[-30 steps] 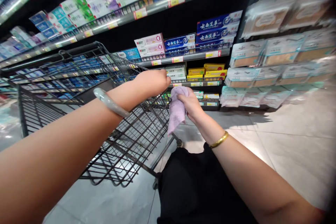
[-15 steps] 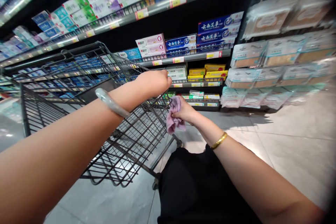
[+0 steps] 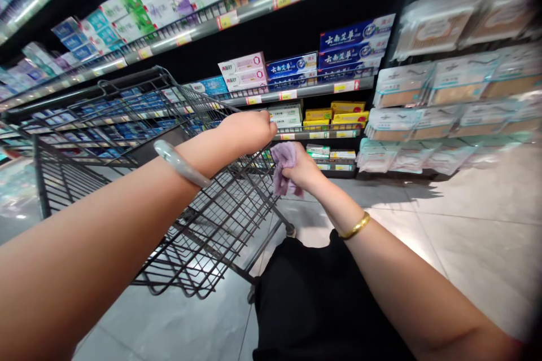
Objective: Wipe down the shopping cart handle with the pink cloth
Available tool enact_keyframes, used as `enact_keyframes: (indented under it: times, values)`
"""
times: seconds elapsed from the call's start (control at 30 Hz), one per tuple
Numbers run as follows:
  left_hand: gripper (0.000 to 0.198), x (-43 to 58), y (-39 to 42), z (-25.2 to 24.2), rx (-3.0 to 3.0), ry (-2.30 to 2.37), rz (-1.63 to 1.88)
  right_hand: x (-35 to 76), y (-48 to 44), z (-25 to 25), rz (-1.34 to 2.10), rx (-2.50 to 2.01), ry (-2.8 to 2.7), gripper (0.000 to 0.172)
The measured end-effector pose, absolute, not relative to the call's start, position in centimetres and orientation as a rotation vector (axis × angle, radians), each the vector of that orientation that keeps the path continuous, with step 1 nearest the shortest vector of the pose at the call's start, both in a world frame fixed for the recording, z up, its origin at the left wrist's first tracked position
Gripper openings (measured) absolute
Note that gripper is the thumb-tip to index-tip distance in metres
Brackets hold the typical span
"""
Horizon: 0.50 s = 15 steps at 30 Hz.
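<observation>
A black wire shopping cart [image 3: 228,203] stands at an angle in front of me. My left hand [image 3: 252,128], with a pale bangle on its wrist, is closed over the cart's top rim at its near end; most of its fingers are hidden from view. In my right hand [image 3: 304,168] a crumpled purple cloth [image 3: 284,164] is gripped, held up to the wire end of the cart just below my left hand. Part of the cloth hangs beneath the fingers. Whether it presses on the wires I cannot tell.
Shelves behind the cart carry toothpaste boxes [image 3: 292,66] and small yellow boxes [image 3: 348,115]. Clear packets [image 3: 449,82] hang on hooks at the right. Below lies a grey tiled floor [image 3: 406,237], and a cart wheel [image 3: 290,230] stands near my black clothing [image 3: 313,299].
My right hand and the purple cloth have moved up slightly, closer to my left hand. My left hand and the cart look unmoved.
</observation>
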State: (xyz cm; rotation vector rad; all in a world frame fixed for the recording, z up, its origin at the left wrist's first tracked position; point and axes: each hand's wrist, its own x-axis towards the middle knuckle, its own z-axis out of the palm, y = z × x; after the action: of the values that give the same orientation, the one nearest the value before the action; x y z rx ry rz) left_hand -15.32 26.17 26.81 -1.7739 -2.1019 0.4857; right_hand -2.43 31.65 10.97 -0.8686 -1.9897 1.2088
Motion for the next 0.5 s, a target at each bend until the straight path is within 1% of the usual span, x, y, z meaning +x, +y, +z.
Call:
enact_keyframes:
  times: [0.1, 0.2, 0.3, 0.37, 0.47, 0.5]
  values:
    - [0.057, -15.3, 26.2, 26.8, -1.773, -2.086, 0.479, -2.0, 31.2, 11.7, 1.152, -0.948, -2.065, 0.057]
    - [0.055, -15.2, 26.3, 26.9, -1.767, -2.110, 0.492, -2.0, 30.2, 12.7, 1.094, -0.784, -1.935, 0.064]
    - [0.053, -15.3, 26.4, 27.0, -1.775, -2.092, 0.489, -2.2, 30.0, 12.7, 1.008, -0.659, -1.883, 0.070]
    - [0.054, -15.3, 26.4, 26.9, -1.774, -2.077, 0.476, -2.1, 30.5, 12.1, 1.013, -0.784, -1.978, 0.065]
    - [0.053, -15.5, 26.5, 26.8, -1.760, -2.102, 0.465, -1.8, 31.3, 11.5, 1.061, -1.011, -2.109, 0.050]
    - [0.053, -15.5, 26.5, 26.8, -1.759, -2.110, 0.462, -1.8, 31.3, 11.5, 1.061, -1.030, -2.111, 0.048]
